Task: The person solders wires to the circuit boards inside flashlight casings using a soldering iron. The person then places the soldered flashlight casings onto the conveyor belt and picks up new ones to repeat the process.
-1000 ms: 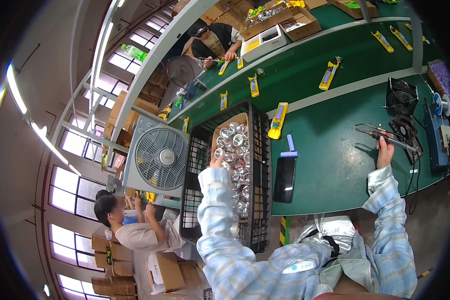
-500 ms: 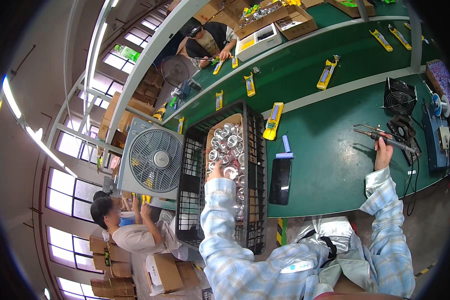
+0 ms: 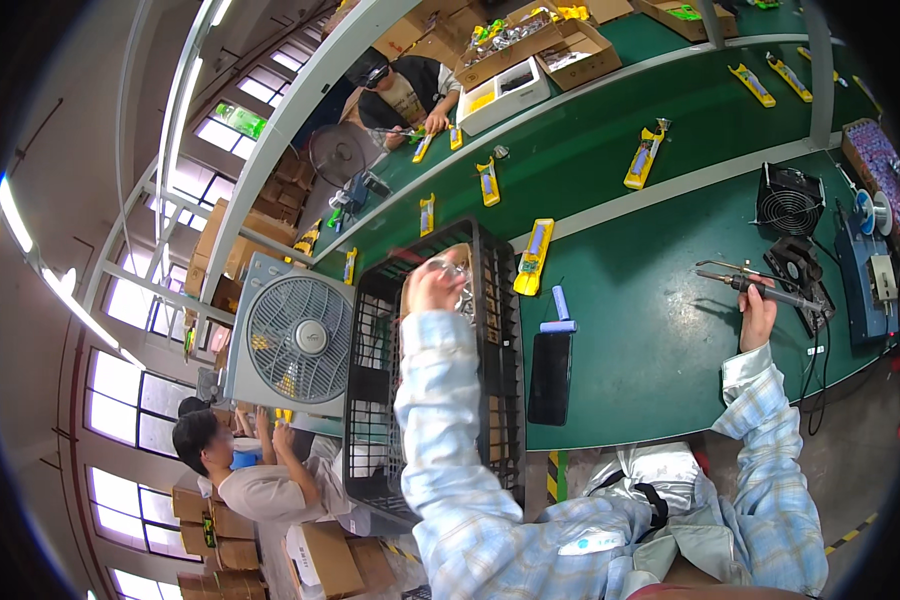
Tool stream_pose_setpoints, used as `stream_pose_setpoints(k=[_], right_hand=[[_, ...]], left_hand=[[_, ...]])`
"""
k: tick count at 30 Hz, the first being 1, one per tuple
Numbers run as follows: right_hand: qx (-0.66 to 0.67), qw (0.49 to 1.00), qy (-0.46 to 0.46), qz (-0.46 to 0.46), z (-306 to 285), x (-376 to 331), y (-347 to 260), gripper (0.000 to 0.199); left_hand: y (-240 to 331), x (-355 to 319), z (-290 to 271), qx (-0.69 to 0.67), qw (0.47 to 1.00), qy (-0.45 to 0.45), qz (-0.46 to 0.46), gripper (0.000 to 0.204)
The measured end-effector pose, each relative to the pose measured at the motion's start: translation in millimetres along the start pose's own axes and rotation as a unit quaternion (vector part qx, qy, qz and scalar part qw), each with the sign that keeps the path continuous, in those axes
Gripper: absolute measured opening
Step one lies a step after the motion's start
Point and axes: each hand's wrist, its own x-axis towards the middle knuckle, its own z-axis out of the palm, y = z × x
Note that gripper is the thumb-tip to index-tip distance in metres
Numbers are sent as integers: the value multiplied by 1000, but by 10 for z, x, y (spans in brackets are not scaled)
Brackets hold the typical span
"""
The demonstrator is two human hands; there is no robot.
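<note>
My left hand (image 3: 433,287) is blurred over the far part of a black plastic crate (image 3: 511,380). Its fingers curl around a shiny silver lamp cup, partly hidden, and a red streak like wire shows beside it. My forearm covers most of the crate's contents. My right hand (image 3: 757,318) grips a soldering iron (image 3: 767,290) above the green bench, its thin tip pointing left. Nearest the crate on the bench lie a yellow housing (image 3: 533,257) with a blue cell in it, two loose blue cylindrical cells (image 3: 559,327) and a black phone (image 3: 549,379).
A black fan (image 3: 792,198), an iron stand (image 3: 802,268), a blue soldering station (image 3: 863,268) and a solder spool (image 3: 873,212) stand at right. Yellow housings (image 3: 646,155) line the far green strip. A grey box fan (image 3: 290,335) is left of the crate. Co-workers sit beyond and at left.
My left hand has lifted from the silver lamp cups and moved away from me toward the crate's far end. My right hand still holds the soldering iron. The view has shifted slightly.
</note>
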Motion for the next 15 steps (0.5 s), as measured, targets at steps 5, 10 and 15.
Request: stream_pose_setpoints(k=[5,10,15], right_hand=[[3,1000,-16,2,157,-19,-26,16],[-27,999,10,16,-17,3,12,16],[-5,1000,4,24,134,-2,-23,16]], left_hand=[[-669,704,253,-98,977,-183,-42,11],[-1248,632,907,453,873,180,-7,29],[-1315,790,442,771,614,124,115,43]])
